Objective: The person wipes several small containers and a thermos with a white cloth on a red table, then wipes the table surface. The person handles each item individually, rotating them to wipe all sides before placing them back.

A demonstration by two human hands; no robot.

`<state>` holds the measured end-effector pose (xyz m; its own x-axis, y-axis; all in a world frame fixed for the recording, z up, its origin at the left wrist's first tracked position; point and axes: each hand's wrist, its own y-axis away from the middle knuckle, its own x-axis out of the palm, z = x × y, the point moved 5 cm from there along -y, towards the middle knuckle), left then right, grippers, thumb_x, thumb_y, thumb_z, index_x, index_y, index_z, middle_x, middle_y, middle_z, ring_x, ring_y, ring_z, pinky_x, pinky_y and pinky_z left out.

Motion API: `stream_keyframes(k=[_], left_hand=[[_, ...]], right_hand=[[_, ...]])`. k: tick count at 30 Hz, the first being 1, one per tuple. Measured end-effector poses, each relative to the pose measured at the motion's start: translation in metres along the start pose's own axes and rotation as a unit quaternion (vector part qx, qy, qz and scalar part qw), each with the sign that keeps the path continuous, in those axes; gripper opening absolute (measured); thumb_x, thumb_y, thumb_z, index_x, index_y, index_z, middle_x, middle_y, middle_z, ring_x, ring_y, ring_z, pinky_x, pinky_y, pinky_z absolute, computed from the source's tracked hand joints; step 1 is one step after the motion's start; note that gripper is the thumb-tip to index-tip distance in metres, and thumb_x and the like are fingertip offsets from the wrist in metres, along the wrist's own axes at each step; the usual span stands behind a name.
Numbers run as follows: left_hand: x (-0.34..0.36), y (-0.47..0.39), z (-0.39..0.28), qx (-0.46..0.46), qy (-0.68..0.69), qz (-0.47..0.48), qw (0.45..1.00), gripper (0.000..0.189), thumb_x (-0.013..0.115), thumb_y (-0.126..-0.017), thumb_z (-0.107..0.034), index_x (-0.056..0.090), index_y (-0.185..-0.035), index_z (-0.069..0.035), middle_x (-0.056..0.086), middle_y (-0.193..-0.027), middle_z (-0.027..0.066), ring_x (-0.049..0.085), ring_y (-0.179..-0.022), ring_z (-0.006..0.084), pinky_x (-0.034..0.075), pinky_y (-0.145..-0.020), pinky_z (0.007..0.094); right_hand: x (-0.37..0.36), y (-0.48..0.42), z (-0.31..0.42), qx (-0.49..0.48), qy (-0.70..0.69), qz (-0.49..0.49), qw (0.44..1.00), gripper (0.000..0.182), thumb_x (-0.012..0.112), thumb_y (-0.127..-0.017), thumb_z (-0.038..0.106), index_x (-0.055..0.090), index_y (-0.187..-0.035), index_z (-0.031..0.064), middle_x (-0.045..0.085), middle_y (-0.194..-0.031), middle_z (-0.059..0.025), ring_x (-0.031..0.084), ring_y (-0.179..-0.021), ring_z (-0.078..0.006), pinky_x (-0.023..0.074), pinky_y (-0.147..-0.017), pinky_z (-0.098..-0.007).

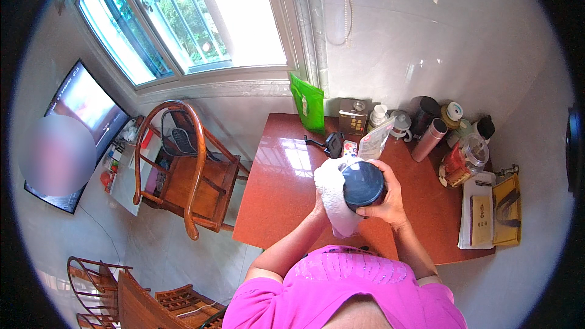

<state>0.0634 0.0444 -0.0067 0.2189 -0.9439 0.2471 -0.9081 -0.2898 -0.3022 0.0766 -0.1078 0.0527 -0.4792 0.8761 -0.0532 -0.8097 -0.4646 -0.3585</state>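
Note:
A dark, glossy round container (363,183), seen from its flat end, is held over the red-brown table (265,201) in front of my chest. My right hand (392,198) grips it from the right, with fingers on the far side and the thumb on the near side. On its left lies a fluffy white cloth (331,187), pressed against the container by my left hand (321,205). Most of that hand's fingers are hidden by the cloth, whose lower end hangs down.
Beyond my hands stand a green pouch (311,105), a brown box (353,116), a clear pouch (375,139) and a black stand (333,144). To the right are a pink tumbler (429,139), a plastic jar (464,160), booklets (481,217) and a yellow bag (507,212). A wooden armchair (201,192) is left.

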Motion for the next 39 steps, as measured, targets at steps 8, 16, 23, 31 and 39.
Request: stream_keyframes(k=[8, 16, 23, 31, 39], left_hand=[[0.013, 0.002, 0.062, -0.182, 0.168, 0.08, 0.966, 0.028, 0.053, -0.091, -0.026, 0.058, -0.106, -0.004, 0.061, -0.1, 0.0055, 0.058, -0.086, 0.0142, 0.049, -0.078, 0.0299], [0.034, -0.016, 0.006, -0.15, -0.47, 0.192, 0.848, 0.027, 0.057, -0.086, -0.026, 0.062, -0.104, -0.006, 0.064, -0.092, 0.0068, 0.061, -0.081, 0.0156, 0.049, -0.075, 0.0317], [0.026, 0.0, 0.014, -0.009, -0.31, 0.088, 0.947, 0.039, 0.074, -0.07, -0.025, 0.062, -0.103, -0.006, 0.065, -0.093, 0.0068, 0.062, -0.083, 0.0148, 0.049, -0.073, 0.03], [0.028, 0.002, -0.005, -0.018, -0.398, 0.061, 0.915, 0.054, 0.082, -0.044, -0.039, 0.065, -0.086, -0.009, 0.066, -0.074, 0.0072, 0.066, -0.069, 0.0205, 0.052, -0.063, 0.0325], [0.035, 0.004, -0.048, 0.053, -0.492, 0.082, 0.865, 0.046, 0.079, -0.047, -0.034, 0.062, -0.081, -0.008, 0.064, -0.069, 0.0086, 0.065, -0.063, 0.0266, 0.052, -0.059, 0.0361]], right_hand=[[-0.005, -0.004, 0.011, 0.032, -0.216, -0.058, 0.974, 0.097, 0.085, -0.045, 0.018, 0.041, -0.13, 0.0008, 0.055, -0.121, -0.0116, 0.053, -0.114, -0.0229, 0.0359, -0.103, -0.0339], [-0.015, -0.001, 0.008, -0.012, -0.235, -0.168, 0.957, 0.089, 0.074, -0.052, 0.023, 0.039, -0.13, -0.0007, 0.055, -0.12, -0.014, 0.055, -0.111, -0.0245, 0.0402, -0.099, -0.0346], [-0.015, 0.002, 0.0, -0.063, -0.203, -0.199, 0.957, 0.091, 0.075, -0.056, 0.025, 0.034, -0.134, 0.0006, 0.052, -0.123, -0.0153, 0.055, -0.111, -0.025, 0.0408, -0.099, -0.036], [-0.012, 0.002, -0.006, -0.077, -0.153, -0.202, 0.964, 0.097, 0.08, -0.055, 0.028, 0.03, -0.134, 0.0015, 0.052, -0.122, -0.0141, 0.054, -0.112, -0.0245, 0.0402, -0.1, -0.037], [-0.018, 0.003, -0.012, -0.084, -0.136, -0.222, 0.962, 0.095, 0.078, -0.056, 0.029, 0.031, -0.134, 0.0021, 0.052, -0.122, -0.0141, 0.053, -0.112, -0.0245, 0.0403, -0.099, -0.0368]])
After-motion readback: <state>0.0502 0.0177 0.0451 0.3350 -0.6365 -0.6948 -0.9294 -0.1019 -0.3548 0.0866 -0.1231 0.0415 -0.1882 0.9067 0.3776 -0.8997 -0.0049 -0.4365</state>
